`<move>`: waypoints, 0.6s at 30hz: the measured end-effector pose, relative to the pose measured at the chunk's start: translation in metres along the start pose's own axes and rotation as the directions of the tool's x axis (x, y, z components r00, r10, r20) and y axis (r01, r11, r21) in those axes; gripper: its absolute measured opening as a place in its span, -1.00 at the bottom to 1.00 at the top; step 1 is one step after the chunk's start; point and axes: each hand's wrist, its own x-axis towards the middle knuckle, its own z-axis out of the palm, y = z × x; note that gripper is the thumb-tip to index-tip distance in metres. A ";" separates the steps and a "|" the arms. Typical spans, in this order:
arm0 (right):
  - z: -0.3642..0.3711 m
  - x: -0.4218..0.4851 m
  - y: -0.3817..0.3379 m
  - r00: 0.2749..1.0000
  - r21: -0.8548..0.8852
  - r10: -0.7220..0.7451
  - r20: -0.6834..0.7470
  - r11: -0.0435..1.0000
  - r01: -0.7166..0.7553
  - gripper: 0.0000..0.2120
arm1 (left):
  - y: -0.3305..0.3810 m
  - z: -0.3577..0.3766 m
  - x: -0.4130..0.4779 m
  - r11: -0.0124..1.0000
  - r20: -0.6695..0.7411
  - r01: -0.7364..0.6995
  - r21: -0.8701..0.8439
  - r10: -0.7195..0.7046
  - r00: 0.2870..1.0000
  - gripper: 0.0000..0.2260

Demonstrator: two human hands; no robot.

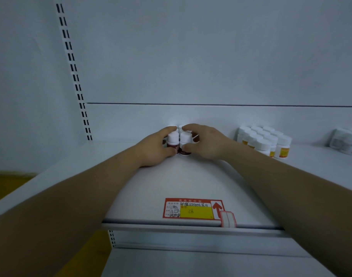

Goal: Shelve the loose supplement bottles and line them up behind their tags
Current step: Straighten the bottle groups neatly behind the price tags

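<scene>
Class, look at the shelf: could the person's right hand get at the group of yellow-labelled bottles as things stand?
Probably yes. The yellow-labelled bottles stand just beside the right hand on the same shelf, with nothing between them. The hand would first have to let go of the dark-labelled bottles.

Shop: white slotted shelving (171,182) w/ price tag (193,209), stocked bottles (264,141).

White-capped, dark-red-labelled bottles (179,141)

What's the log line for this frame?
left hand: cupping dark-label bottles | right hand: same cluster | place: shelf rear, behind price tag
</scene>
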 end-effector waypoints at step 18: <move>0.000 0.002 0.002 1.000 -0.051 0.011 0.007 0.999 -0.011 -0.52 | 0.002 0.000 -0.001 0.998 -0.035 0.038 0.043 -0.036 0.999 -0.28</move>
